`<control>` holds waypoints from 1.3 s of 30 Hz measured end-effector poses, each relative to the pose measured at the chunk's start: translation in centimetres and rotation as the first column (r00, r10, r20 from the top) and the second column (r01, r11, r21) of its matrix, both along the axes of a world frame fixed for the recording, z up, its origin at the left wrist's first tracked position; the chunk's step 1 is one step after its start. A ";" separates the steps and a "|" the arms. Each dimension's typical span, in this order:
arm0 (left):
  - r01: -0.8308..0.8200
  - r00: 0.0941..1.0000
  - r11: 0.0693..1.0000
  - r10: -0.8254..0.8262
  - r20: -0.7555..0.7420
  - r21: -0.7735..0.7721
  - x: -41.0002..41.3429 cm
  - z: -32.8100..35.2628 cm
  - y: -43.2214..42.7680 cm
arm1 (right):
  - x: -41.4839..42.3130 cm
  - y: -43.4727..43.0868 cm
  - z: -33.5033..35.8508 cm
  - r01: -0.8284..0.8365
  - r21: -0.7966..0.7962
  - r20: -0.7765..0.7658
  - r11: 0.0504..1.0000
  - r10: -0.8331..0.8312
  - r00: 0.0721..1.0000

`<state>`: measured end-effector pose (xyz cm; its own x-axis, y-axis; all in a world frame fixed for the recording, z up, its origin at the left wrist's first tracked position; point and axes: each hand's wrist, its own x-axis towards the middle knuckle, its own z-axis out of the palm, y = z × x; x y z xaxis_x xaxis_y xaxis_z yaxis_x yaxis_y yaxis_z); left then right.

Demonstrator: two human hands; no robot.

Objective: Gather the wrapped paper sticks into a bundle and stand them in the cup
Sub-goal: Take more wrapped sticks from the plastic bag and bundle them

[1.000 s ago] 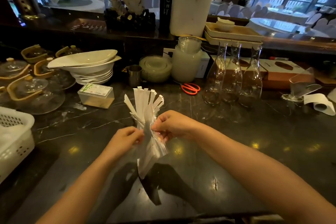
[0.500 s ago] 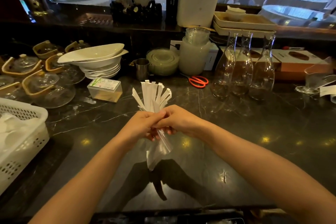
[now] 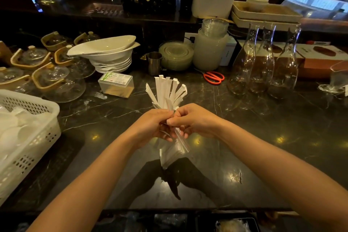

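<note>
White paper-wrapped sticks (image 3: 167,91) fan out upright just beyond my hands; their lower ends and whatever holds them are hidden behind my fingers. My left hand (image 3: 150,126) and my right hand (image 3: 194,120) are pressed together, both closed on a second bundle of wrapped sticks in a clear plastic sleeve (image 3: 174,153) that hangs below my hands above the dark marble counter (image 3: 244,137). A small steel cup (image 3: 154,62) stands farther back.
A white perforated basket (image 3: 37,118) sits at the left edge, with glass teapots (image 3: 56,84) and stacked white bowls (image 3: 111,56) behind it. A toothpick box (image 3: 116,84), red scissors (image 3: 214,77) and three glass carafes (image 3: 263,66) line the back.
My left hand has moved right and closed against my right hand on the sleeved bundle. The bundle has been drawn tighter and sits a little higher.
</note>
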<state>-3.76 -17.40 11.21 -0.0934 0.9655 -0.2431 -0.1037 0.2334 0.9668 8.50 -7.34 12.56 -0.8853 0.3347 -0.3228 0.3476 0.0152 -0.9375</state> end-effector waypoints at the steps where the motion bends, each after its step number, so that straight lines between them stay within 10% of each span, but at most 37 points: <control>1: 0.004 1.000 1.000 -0.004 -0.003 -0.003 -0.2 0.1 0.0 | 0.0 0.0 0.0 -0.003 -0.005 -0.002 1.000 0.003 1.000; 13: 0.089 0.981 0.996 -0.085 -0.173 0.015 -1.4 0.8 -0.4 | -0.5 -0.1 1.5 -0.060 0.115 0.122 0.992 0.046 0.991; 39: 0.012 0.998 0.995 -0.018 -0.054 -0.101 -2.5 0.5 -0.7 | -1.7 0.0 0.2 -0.087 -0.077 -0.009 0.993 0.086 0.996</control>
